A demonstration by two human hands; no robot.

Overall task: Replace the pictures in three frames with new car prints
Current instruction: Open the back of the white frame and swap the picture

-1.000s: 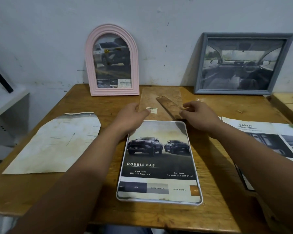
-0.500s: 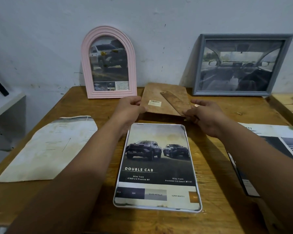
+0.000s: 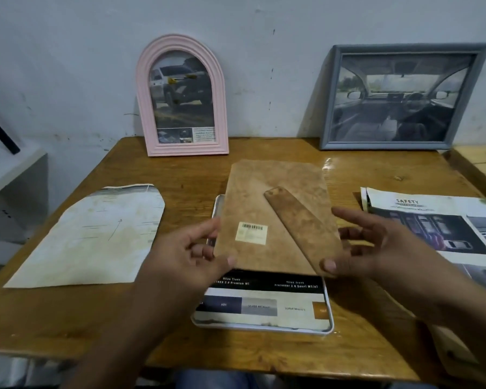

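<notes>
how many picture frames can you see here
3: pink arched frame against the wall back left, grey frame against the wall back right, white frame flat on the table under the backing board.

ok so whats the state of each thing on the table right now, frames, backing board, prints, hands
backing board: lifted, held over the white frame
left hand: grips the board's left edge
right hand: holds the board's right corner
white frame: flat, face down, car print laid in
pink arched frame: upright against wall, print in
grey frame: upright against wall, print in
loose arched sheet: flat on table
</notes>
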